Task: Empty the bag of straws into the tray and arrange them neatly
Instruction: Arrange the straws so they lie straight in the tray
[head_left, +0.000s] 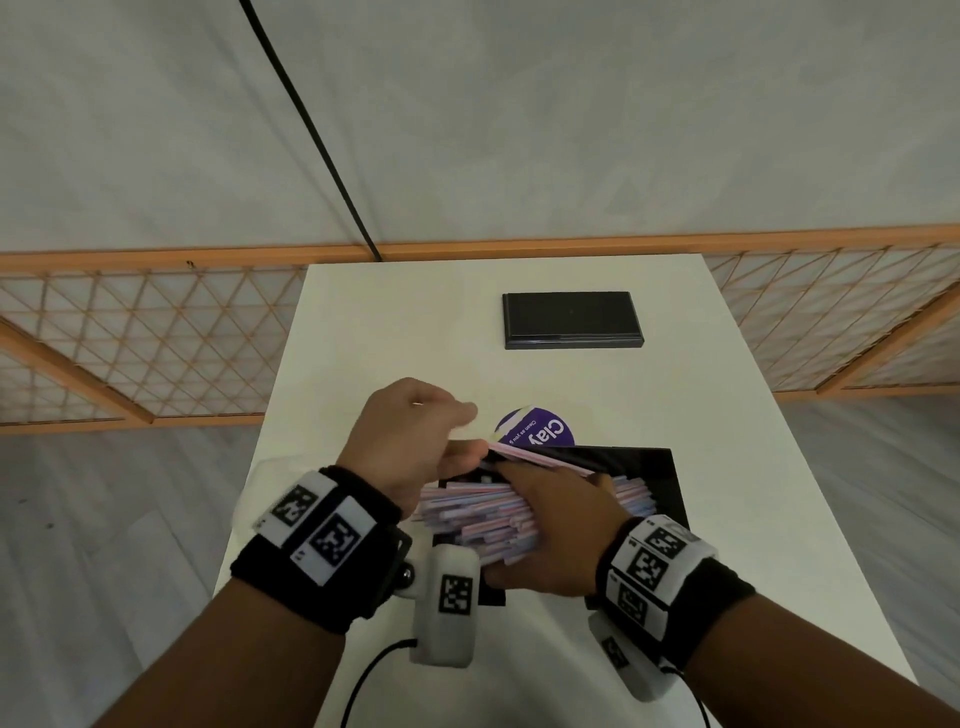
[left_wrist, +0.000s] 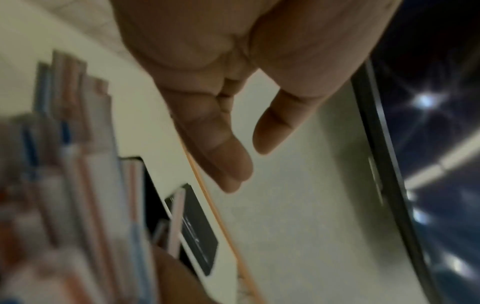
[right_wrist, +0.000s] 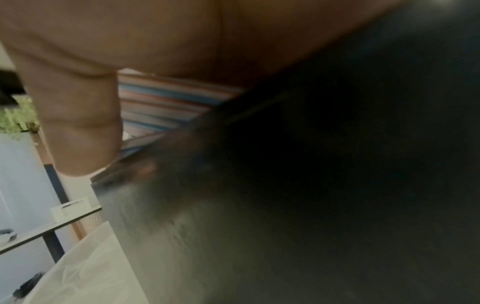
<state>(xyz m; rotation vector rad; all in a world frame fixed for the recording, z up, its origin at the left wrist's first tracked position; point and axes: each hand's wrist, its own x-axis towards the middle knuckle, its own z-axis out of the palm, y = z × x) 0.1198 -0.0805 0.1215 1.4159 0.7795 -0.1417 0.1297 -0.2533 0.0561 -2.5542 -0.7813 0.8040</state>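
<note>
I see bare white table (head_left: 395, 322) at 12 and 11 o'clock of tray (head_left: 660, 483): room to pass there. Black flat box (head_left: 571, 319) blocks far stretch at 12 to 1 o'clock. Purple round label (head_left: 540, 428) lies just beyond tray's far rim. Over tray, left hand (head_left: 410, 441) and right hand (head_left: 556, 540) crowd straws (head_left: 467, 514). Open strip of table at 3 o'clock.

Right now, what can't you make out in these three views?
- Head view: much of the straws and tray is hidden under the right hand.
- Head view: sticker text is partly cut off by the tray edge.
- Left wrist view: blurred; left hand shows, its hold on any straw unclear.
- Right wrist view: mostly dark and smeared; right fingers hidden.
</note>
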